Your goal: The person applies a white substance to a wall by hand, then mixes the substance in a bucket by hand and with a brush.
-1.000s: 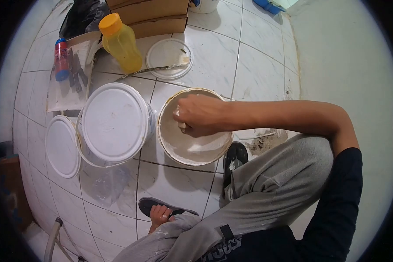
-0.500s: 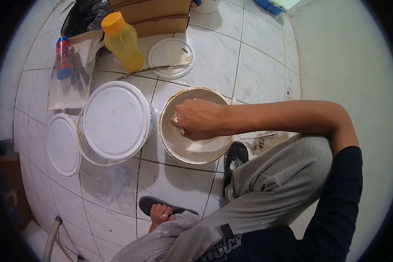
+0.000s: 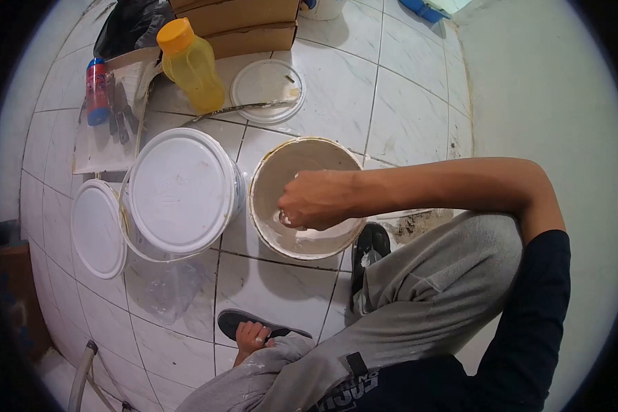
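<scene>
White-lidded bucket (image 3: 180, 190) beside open bucket (image 3: 273, 173).

The scene is lit moderately, with a cool cast; no lamp is shown. Soft shadows are thrown on the floor tiles (image 3: 412, 96), notably below the open bucket (image 3: 259, 233). A faint sheen is caught by the pale wall (image 3: 542, 103). Tile lines are bent by the wide lens, corners are blackened, and fine detail is softened toward the dim lower left.

Right arm (image 3: 446, 184), elbow bent.
We see our right hand (image 3: 314, 199) back uppermost, fingers curled under, with white smears.
</scene>
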Available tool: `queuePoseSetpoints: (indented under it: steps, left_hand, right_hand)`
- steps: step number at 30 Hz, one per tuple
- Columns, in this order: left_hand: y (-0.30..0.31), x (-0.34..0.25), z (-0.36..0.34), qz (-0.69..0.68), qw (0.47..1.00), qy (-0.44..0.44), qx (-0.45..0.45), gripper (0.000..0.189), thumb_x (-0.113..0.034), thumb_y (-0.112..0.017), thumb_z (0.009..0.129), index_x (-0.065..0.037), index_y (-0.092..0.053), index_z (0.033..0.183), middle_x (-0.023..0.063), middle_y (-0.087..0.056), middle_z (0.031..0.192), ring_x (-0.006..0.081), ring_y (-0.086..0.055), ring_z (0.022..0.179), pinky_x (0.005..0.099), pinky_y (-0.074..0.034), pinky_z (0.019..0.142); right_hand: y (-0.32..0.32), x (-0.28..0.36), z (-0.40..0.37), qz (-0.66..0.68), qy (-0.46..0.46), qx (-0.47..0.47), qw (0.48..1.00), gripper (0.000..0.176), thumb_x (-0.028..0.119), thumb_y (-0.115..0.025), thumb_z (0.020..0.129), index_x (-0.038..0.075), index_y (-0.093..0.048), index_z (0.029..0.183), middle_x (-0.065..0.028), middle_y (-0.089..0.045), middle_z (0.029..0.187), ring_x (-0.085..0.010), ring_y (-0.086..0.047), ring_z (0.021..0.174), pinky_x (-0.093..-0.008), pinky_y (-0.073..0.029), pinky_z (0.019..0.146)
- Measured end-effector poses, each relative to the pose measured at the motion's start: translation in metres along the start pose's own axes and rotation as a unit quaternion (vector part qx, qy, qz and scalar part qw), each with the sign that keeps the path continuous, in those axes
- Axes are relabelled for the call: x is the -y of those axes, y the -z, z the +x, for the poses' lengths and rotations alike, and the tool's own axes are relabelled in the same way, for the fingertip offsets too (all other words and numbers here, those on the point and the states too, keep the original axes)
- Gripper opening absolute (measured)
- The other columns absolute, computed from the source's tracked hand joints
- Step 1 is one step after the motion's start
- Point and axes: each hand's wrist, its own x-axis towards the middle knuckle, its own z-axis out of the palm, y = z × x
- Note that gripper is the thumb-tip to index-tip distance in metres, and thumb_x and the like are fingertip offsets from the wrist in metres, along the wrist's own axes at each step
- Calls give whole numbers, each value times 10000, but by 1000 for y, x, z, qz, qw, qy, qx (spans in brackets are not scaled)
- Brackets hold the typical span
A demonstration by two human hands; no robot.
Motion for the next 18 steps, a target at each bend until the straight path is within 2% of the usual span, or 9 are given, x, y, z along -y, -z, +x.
queuePoseSetpoints:
  steps: [4,13,16,18]
  left_hand:
    - [-1,1,-2,0,1000,2,4,337,-401,-520,828,-91,-589,717,45,-445,663,218,-441,599,368,-325,578]
    - [-3,0,-1,-17,1000,6,-12,304,-360,-511,819,-98,-528,664,63,-423,619,247,-409,567,396,-294,548]
    - [-1,1,-1,-9,1000,4,0,337,-402,-522,820,-90,-596,719,46,-434,655,222,-435,600,368,-320,575]
    - [1,0,-1,-3,1000,9,8,337,-404,-523,821,-91,-596,718,44,-434,656,222,-435,600,368,-320,577]
  right_hand:
    - [16,-9,0,-51,-25,-38,998,82,94,-648,740,21,-686,732,-156,-646,673,-316,-670,684,-402,-544,577]
    - [-22,-12,2,51,-73,-34,995,98,78,-639,720,-16,-667,721,-184,-641,680,-357,-658,683,-421,-542,591]
    - [-22,-5,0,90,-50,-37,994,99,68,-634,705,-28,-658,711,-188,-637,673,-365,-656,676,-425,-541,589]
    - [-13,-3,-2,70,-54,-22,996,100,67,-636,702,-31,-652,702,-185,-635,668,-365,-655,673,-425,-538,581]
